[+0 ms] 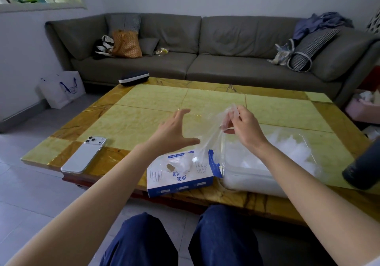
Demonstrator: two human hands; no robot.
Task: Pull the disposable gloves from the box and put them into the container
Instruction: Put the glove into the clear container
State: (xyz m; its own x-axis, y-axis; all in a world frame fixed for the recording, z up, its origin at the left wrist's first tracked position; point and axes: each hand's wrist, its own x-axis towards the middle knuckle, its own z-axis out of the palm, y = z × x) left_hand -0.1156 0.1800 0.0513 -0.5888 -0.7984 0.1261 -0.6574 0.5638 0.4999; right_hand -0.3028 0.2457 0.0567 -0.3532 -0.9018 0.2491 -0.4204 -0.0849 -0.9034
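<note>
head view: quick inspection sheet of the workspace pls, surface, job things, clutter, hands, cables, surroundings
surface: yellow tiled table, glossy, brown border
job's things: glove box at the near edge, open on top; clear glove stretched from its opening up to the right hand; container right of the box, holding a heap of gloves
clutter: phone face down at left; dark case at far edge; dark cylinder at right
grippers: left hand open, hovering beyond the box; right hand pinching the glove
cables: nothing seen
surroundings: grey sofa with bags and cushions; white bag on the floor
</note>
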